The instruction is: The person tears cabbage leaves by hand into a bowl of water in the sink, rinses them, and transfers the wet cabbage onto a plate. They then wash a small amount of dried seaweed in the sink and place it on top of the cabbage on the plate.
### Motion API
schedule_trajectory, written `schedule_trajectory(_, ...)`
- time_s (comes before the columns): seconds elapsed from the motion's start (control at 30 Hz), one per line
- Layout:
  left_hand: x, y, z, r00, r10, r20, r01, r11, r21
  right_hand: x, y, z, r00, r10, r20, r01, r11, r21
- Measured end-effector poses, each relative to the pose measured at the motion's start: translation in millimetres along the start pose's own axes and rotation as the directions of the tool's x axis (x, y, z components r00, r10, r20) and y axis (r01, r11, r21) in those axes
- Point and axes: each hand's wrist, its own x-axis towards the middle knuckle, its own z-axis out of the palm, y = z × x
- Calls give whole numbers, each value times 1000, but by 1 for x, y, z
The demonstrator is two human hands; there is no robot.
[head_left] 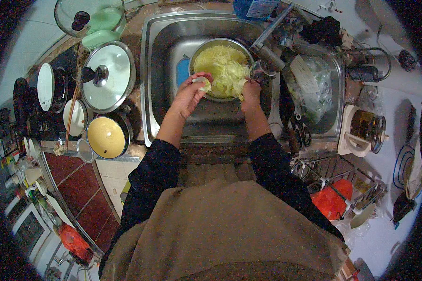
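A round metal bowl (195,52) stands in the steel sink, filled with pale yellow-green shreds and torn leaves that look like cabbage (222,70). At its left rim my left hand (191,93) is closed, with a small pale cabbage piece (204,84) between thumb and fingers. My right hand (251,93) is closed at the right rim on a pale cabbage leaf (241,88), whose edges poke out beside the fingers. The tap (269,56) reaches over the bowl's right side, just above my right hand.
A blue item (183,70) lies in the sink (162,122) left of the bowl. Plastic bags (316,93) fill the right basin, with scissors (305,133) nearby. Pot lids (119,61) and a yellow-lined pot (109,135) crowd the left counter. A glass kettle (368,129) stands right.
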Motion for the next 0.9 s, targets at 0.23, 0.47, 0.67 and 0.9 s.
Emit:
schedule_trajectory(0.23, 22, -17, -1, 934, 68, -351, -46, 996, 72, -39, -17, 4, 888, -269, 373, 124, 921, 369)
schedule_trajectory(0.47, 47, -36, 11, 847, 258, -465, -146, 953, 264, -43, -29, 30, 812, -60, 581, -530, 342, 776)
schedule_trajectory(0.67, 49, -39, 6, 866, 31, -500, -43, 999, -13, -17, -14, 30, 879, -20, 477, -407, 491, 770)
schedule_trajectory(0.9, 55, -37, -3, 911, -95, -401, 29, 985, -169, -2, -3, 31, 919, -67, 390, -297, 535, 791)
